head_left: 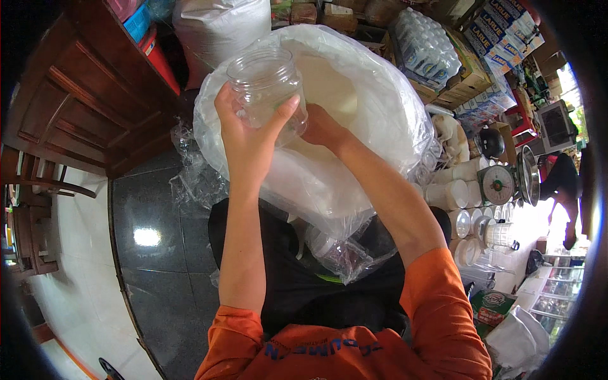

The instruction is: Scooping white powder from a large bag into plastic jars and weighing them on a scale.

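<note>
One clear plastic jar (266, 88), open-mouthed and empty, is held by the left hand (247, 136), fingers wrapped around its side wall, above the big plastic sack (373, 107). Judged light, stiff, slippery; best gripped at the wall. The right hand (323, 130) is pressed behind the jar, finger spread indiscernible.

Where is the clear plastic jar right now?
The clear plastic jar is in the upper middle of the head view, held in the left hand above the big plastic bag, beside the right hand.
</note>
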Demonstrator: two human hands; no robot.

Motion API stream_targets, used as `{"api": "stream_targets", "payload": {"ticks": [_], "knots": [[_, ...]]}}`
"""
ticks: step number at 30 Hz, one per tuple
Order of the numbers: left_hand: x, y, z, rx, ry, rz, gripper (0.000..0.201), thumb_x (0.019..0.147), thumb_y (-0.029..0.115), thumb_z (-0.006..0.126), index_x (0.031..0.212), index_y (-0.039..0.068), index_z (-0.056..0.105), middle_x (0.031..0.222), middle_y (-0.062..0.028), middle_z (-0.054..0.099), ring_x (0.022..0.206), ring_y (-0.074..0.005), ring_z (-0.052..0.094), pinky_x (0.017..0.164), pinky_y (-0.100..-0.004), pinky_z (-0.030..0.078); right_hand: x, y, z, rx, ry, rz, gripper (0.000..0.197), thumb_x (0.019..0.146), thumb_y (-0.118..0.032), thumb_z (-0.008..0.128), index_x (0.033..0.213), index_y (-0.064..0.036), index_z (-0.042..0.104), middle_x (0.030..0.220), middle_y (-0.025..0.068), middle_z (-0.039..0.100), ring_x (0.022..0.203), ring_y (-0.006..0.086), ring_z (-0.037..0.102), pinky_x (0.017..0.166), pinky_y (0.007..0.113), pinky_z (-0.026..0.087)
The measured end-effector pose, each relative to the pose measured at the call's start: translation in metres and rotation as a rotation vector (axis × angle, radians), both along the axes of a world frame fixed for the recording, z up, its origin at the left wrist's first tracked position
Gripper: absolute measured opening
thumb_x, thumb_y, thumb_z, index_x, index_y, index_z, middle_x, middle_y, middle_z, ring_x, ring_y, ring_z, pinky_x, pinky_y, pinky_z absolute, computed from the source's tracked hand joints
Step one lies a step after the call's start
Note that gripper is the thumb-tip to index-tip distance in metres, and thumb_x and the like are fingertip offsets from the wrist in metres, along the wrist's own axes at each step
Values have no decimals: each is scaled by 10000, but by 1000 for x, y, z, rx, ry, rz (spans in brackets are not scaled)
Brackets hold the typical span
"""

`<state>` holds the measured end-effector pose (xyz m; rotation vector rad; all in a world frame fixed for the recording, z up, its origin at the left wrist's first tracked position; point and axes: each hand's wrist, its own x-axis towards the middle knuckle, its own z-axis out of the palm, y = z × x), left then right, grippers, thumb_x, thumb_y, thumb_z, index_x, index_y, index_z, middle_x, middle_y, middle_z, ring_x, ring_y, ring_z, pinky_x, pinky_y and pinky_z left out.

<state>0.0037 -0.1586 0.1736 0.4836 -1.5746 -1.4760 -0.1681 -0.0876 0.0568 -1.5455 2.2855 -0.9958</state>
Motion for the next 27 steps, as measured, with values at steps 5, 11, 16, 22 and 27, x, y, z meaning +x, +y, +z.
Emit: {"api": "stream_targets", "payload": {"ticks": [5,11,16,22,27], "knots": [[-5,2,4,1,103,-27,1001,804,251,963,1502,-71,322,1399,-214,530,1285,-280,558,1107,-410,458,-18,11,-11,25,-15,-26,252,980,-164,543,1028,-10,737,1029,251,715,1010,446,684,927,492,534],[2,0,-3,-36,2,31,1017,804,302,959,1516,-49,323,1409,-250,540,1295,-304,566,1083,-417,476,-19,30,18,1,-954,-298,273,1008,-195,529,966,-11,727,837,45,575,688,145,458,660,307,406],[1,-7,-18,-140,-122,71,1069,765,377,966,1527,-52,351,1428,-290,550,1331,-375,560,1099,-458,468,-6,78,68,-222,-972,-449,224,1008,-163,550,955,-28,721,800,-4,546,690,89,474,638,256,385],[5,0,-14,-391,-409,153,1053,738,379,961,1514,-60,401,1448,-280,552,1358,-425,533,1143,-488,433,4,112,127,-364,-849,-453,220,1023,-193,554,971,-31,694,847,-30,499,725,65,428,659,228,352],[-2,6,-22,-616,-480,196,1007,694,300,968,1491,-13,437,1426,-235,563,1307,-438,540,1127,-501,433,4,110,144,-370,-740,-408,226,1050,-187,556,971,-21,688,848,-52,474,691,49,377,615,219,290]]}}
